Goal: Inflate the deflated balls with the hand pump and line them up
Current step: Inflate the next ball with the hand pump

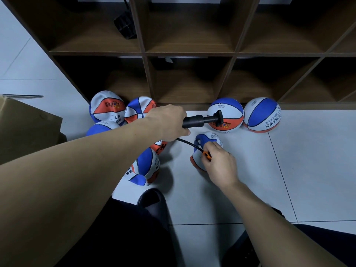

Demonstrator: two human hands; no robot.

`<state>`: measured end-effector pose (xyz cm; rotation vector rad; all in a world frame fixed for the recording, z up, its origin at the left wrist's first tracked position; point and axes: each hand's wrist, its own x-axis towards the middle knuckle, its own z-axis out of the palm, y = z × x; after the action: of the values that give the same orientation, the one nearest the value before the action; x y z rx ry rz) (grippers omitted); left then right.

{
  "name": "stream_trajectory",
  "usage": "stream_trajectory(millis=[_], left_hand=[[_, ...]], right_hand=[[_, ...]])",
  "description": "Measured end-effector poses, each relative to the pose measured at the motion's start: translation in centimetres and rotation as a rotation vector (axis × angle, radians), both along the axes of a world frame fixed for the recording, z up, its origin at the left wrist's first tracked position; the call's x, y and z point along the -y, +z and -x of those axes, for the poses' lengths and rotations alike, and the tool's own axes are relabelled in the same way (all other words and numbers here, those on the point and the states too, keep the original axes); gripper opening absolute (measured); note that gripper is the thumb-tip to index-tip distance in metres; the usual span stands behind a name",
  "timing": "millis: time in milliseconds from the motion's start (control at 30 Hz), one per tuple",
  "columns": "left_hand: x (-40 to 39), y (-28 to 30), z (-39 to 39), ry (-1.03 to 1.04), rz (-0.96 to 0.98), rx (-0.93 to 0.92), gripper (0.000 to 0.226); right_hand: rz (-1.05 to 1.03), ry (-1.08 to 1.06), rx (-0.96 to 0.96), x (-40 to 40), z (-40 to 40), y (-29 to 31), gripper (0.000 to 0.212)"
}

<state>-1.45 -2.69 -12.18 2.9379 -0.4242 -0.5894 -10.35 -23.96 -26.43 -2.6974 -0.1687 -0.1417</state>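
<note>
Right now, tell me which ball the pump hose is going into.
The crumpled ball alone on the floor tile under the right hand, which pinches the orange nozzle at it. The other balls lie apart from the hose.

I'm looking down into what seems a storeroom or school sports room — brown cubby shelves (190, 53) along the wall, pale tiled floor (289, 170), children's basketballs (225, 114) scattered about, a cardboard box (25, 128) beside.

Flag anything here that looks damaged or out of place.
Nothing damaged. The crumpled balls heaped at left are merely deflated; two round balls stand by the shelf. A scrap hangs under a shelf board.
</note>
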Motion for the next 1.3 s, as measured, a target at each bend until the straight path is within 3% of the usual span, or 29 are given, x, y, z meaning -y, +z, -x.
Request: stream_trajectory(millis=[333, 967, 1067, 1200, 1300], left_hand=[[0.3, -0.2, 0.2, -0.031, -0.004, -0.021, 0.033], [1.0, -0.2, 0.5, -0.073, -0.017, -0.035, 0.036], [1.1, 0.1, 0.5, -0.105, -0.037, -0.025, 0.036], [1.4, 0.2, 0.6, -0.167, -0.049, -0.002, 0.031], [1.8, 0.1, 0.7, -0.193, -0.050, 0.010, 0.028]], right_hand=[[-0.123, 0.031, -0.074, 0.4, 0.5, -0.7, 0.034], [-0.148, 0.024, -0.126, 0.8, 1.6, -1.5, 0.031], [-0.295, -0.063, -0.199, 1.2, 2.1, -0.7, 0.032], [-0.662, -0.262, -0.226, 3.1, 1.3, 1.9, 0.006], [-0.974, -0.373, -0.205, 4.2, -0.7, 6.9, 0.029]])
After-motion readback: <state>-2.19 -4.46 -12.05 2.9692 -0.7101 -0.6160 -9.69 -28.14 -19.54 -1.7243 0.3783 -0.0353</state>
